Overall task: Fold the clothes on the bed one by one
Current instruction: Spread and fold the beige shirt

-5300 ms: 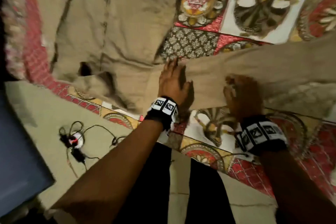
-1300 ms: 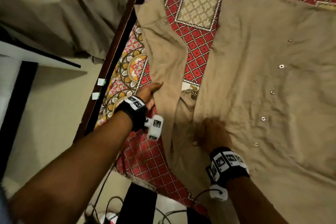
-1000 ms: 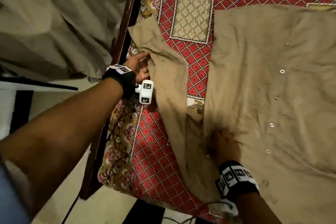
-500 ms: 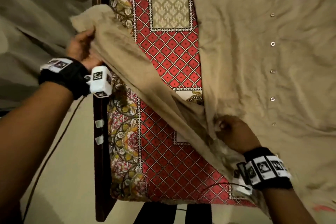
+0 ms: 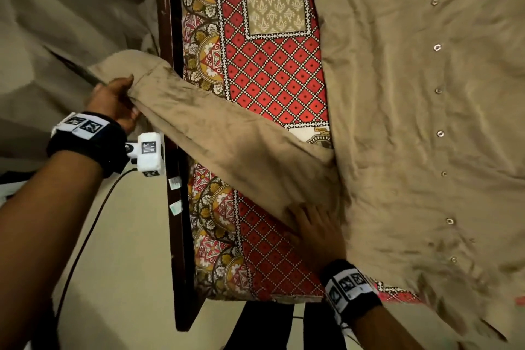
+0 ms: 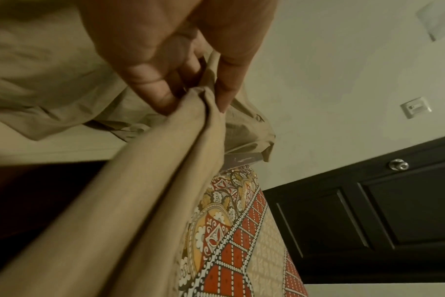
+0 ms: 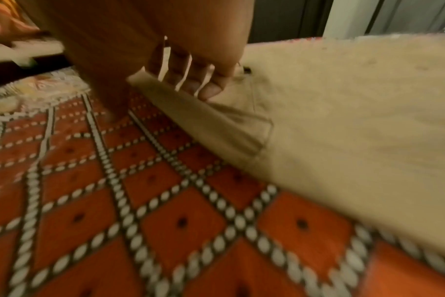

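so there's a tan button-up shirt (image 5: 420, 128) spread flat on the bed (image 5: 272, 85), which has a red diamond-pattern cover with a floral border. the left hand (image 5: 113, 99) pinches the cuff end of the shirt's sleeve (image 5: 227, 139) between thumb and fingers (image 6: 150, 88) and holds it out past the dark wooden bed frame (image 5: 173, 150), so the sleeve runs stretched from the shirt body over the bed edge. the right hand (image 5: 318, 230) is down where the sleeve meets the body, fingers (image 7: 208, 88) mostly straight and spread, lying on the cloth there; no actual pinch shows. more tan fabric (image 5: 65, 17) is heaped left of the frame.
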Action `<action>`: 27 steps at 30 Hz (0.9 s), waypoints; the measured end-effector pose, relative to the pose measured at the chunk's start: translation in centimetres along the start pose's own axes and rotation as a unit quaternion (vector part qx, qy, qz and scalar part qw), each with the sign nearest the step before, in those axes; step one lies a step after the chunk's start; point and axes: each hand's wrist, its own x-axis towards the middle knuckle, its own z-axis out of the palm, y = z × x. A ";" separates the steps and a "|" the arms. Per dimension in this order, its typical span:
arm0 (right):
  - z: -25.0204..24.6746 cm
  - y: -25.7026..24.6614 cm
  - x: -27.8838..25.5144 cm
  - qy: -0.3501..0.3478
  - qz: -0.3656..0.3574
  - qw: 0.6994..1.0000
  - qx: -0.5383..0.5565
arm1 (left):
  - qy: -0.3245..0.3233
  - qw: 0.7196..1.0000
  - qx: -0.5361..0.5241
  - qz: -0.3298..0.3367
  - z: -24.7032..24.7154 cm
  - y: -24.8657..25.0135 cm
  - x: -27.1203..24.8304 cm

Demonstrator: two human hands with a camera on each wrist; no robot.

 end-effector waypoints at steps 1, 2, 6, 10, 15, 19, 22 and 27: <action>0.9 0.4 -0.6 0.018 0.009 1.000 0.005 | 0.013 1.000 0.008 0.005 -0.5 0.1 0.5; 1.7 0.7 -1.1 0.031 0.012 0.999 0.009 | 0.018 1.000 0.006 0.009 -1.0 -0.1 0.9; 3.5 1.0 -2.5 0.109 -0.040 0.993 -0.022 | 0.021 1.000 0.000 0.013 -1.0 -0.6 0.6; 3.5 1.0 -3.0 0.124 -0.045 0.991 -0.006 | 0.085 0.996 0.019 0.014 -3.4 -0.7 1.8; 3.0 1.3 -2.2 0.134 -0.058 0.988 0.044 | 0.218 0.818 0.446 0.290 -3.9 0.1 -0.8; 2.6 0.7 2.4 0.173 -0.106 0.979 0.026 | -0.042 0.534 0.679 0.502 -0.8 -4.2 -3.5; 2.4 -1.0 7.1 0.136 -0.131 0.982 0.028 | -0.100 0.462 0.773 0.423 0.1 -7.8 -2.9; 2.2 -2.5 9.9 0.069 -0.086 0.994 -0.021 | -0.095 0.525 0.750 0.391 -1.2 -9.8 -0.5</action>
